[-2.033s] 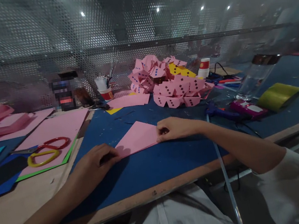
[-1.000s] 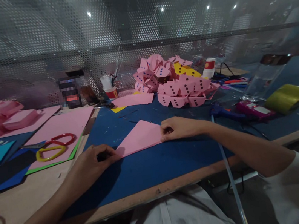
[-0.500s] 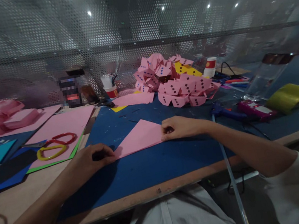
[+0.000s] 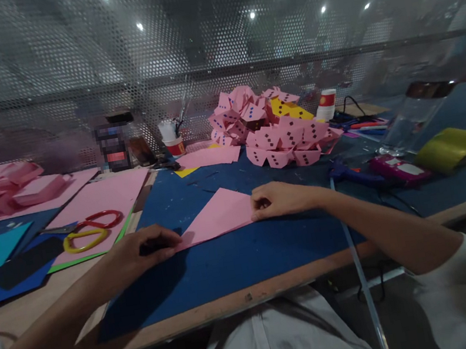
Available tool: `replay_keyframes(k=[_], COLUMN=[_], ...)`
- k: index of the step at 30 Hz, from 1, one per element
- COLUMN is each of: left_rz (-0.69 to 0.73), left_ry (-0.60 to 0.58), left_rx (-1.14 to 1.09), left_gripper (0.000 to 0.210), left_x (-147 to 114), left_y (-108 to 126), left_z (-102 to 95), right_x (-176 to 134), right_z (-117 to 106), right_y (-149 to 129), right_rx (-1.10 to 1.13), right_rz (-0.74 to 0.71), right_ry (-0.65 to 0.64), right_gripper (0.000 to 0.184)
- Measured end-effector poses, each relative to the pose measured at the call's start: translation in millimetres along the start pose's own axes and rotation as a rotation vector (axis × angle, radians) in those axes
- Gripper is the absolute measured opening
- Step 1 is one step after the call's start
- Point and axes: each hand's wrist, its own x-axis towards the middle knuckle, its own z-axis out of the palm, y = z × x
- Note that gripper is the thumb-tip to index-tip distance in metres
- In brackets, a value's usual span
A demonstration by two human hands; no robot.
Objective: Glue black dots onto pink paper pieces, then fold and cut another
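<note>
In the head view, the left hand [image 4: 134,253] has the left tip of the folded pink sheet [image 4: 219,215] pinched between thumb and fingertips, while the right hand [image 4: 284,198], its fingers curled, pinches the sheet's right edge between thumb and forefinger. The sheet lies between the two grips on the blue surface [image 4: 230,267], its peak pointing away from the person. Beyond the left grip, to its left, a red scissor handle [image 4: 87,224] and a yellow scissor handle [image 4: 87,249] rest on pink paper. Past the right grip sits a heap of dotted pink pieces [image 4: 285,139]; well to that grip's right are a blue tool [image 4: 361,177], a magenta device [image 4: 397,167] and a clear jar [image 4: 408,115], tilted in this view.
</note>
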Motion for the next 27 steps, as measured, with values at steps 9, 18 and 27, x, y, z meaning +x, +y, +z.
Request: replay_keyframes(k=[9,18,27], left_rz=[0.163,0.122,0.135], left_ry=[-0.014,0.051,0.073], left_rx=[0.103,0.091,0.074], left_gripper=[0.023,0.036,0.030], left_x=[20.7,30.5,34.6], left_y=[28.4,27.3,21.1], left_z=[34.1,44.6,53.1], right_x=[-0.6,0.1,3.4], right_z=[-0.1,0.4,-2.7], right_y=[-1.0,1.0,-13.3], right_rx=[-0.012,-0.013,0.046], right_rz=[0.002,-0.027,-0.006], right_ry=[0.006,0.003,-0.047], right_gripper=[0.022,0.021,0.022])
